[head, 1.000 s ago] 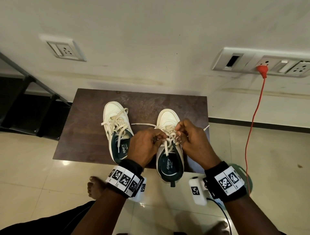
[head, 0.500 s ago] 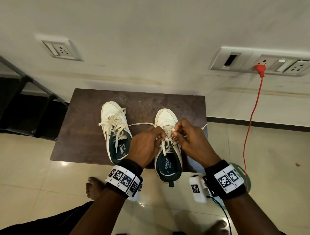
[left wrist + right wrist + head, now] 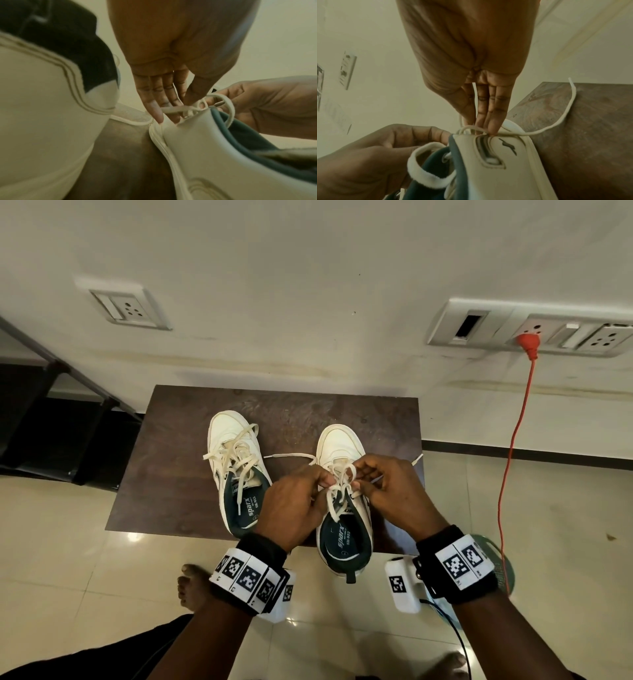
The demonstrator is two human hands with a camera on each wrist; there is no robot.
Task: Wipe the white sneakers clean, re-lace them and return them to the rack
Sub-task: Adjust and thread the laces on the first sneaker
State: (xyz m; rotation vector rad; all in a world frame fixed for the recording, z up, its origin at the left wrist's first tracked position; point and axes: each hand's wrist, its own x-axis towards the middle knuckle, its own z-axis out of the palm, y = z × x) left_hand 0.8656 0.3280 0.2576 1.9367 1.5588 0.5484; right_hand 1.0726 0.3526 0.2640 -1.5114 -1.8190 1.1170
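Two white sneakers with dark green linings stand side by side on a dark brown low table (image 3: 178,460). The left sneaker (image 3: 229,440) has its laces tied loosely. Over the tongue of the right sneaker (image 3: 337,443) both hands meet. My left hand (image 3: 294,501) pinches a lace loop (image 3: 173,108) at the left of the eyelets. My right hand (image 3: 390,487) pinches the other lace strand (image 3: 474,94) between thumb and fingers. One loose lace end (image 3: 291,455) trails left across the table, another lace end (image 3: 571,92) trails off to the right.
A black shoe rack (image 3: 51,419) stands at the left against the wall. An orange cable (image 3: 513,457) hangs from a wall socket (image 3: 534,332) down to the tiled floor at the right. A second socket (image 3: 130,308) is on the wall. My bare foot (image 3: 193,587) is below the table.
Both hands stay on the right sneaker's laces, working them close together over the tongue; the fingers have shifted slightly. The sneakers have not moved on the table.
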